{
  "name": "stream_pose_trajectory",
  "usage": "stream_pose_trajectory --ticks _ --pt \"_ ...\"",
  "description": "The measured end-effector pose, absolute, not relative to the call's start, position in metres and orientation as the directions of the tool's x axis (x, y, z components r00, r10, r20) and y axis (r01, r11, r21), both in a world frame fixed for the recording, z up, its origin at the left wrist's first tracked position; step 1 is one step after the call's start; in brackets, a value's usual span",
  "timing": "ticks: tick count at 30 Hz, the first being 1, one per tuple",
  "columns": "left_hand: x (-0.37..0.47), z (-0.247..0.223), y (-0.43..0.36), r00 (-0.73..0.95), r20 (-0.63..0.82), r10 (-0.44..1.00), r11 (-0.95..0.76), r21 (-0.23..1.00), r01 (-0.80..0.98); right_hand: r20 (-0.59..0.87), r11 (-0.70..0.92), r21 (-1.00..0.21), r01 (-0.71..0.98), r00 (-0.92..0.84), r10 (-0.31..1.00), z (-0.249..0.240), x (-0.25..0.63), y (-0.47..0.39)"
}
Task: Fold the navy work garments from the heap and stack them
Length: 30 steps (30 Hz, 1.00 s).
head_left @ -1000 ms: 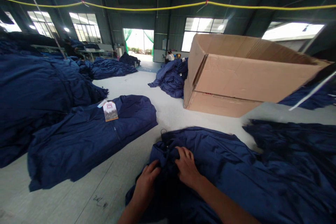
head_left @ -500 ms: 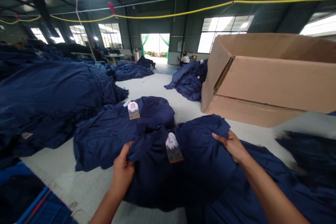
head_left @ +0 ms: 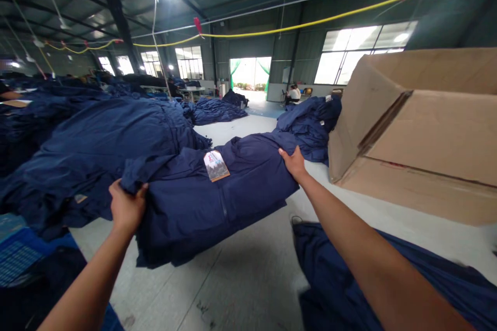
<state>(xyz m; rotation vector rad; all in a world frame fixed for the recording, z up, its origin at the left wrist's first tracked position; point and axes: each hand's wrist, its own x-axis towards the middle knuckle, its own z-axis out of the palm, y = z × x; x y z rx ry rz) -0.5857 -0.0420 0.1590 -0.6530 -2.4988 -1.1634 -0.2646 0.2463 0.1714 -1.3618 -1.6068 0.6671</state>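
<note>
Both my hands grip a navy garment (head_left: 186, 207) and stretch it wide over the white table. A printed hang tag (head_left: 216, 166) lies on its upper middle, and a short zip-like line runs below the tag. My left hand (head_left: 127, 204) is closed on the bunched upper left corner. At the upper right corner my right hand (head_left: 293, 163) pinches the cloth, thumb on top. Another navy garment (head_left: 349, 269) lies under my right forearm, partly hidden by it. The tagged garment seen earlier on the table is now hidden behind the held one, if still there.
A large open cardboard box (head_left: 427, 134) stands on the table (head_left: 240, 279) at right. Navy garments are heaped (head_left: 116, 129) at left, with another pile (head_left: 310, 119) beside the box. A blue plastic crate (head_left: 19, 258) sits at lower left. A person (head_left: 294, 94) is far back.
My hands have moved left, forward and farther apart with the garment, which now hangs flatter and wider. The view has turned left, and the garment at right shows more fully.
</note>
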Motion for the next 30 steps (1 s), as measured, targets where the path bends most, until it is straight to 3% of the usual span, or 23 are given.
stream_pose_trajectory --ticks 2,3,6,9,11,18,26,30 --pt "-0.574 0.147 -0.032 -0.887 0.378 0.265 0.665 0.594 0.452 0.148 0.062 -0.745 0.664 0.075 0.986 0.16 -0.285 0.246" --pt "-0.564 0.141 -0.027 -0.879 0.373 0.298 0.692 0.55 0.468 0.147 0.058 -0.675 0.736 0.057 0.987 0.153 -0.294 0.241" --pt "-0.529 0.124 -0.013 -0.716 0.373 0.59 0.661 0.285 0.694 0.27 0.347 -0.374 0.86 -0.257 0.928 0.128 -0.311 0.219" --pt "-0.508 0.11 0.002 -0.572 0.351 0.741 0.572 0.114 0.812 0.216 0.512 -0.17 0.842 -0.475 0.853 0.106 -0.315 0.205" --pt "-0.508 0.102 0.012 -0.568 0.335 0.752 0.561 0.127 0.818 0.161 0.495 -0.155 0.855 -0.472 0.867 0.095 -0.314 0.209" --pt "-0.543 0.063 0.038 -0.656 0.144 0.741 0.572 0.377 0.729 0.052 0.489 -0.24 0.839 -0.491 0.869 0.062 -0.325 0.251" --pt "-0.555 0.057 0.056 -0.675 0.064 0.735 0.607 0.381 0.698 -0.079 0.509 -0.288 0.812 -0.549 0.832 0.051 -0.347 0.273" --pt "-0.515 0.077 0.045 -0.701 0.17 0.693 0.644 0.294 0.707 0.014 0.582 -0.245 0.775 -0.597 0.802 0.066 -0.316 0.255"
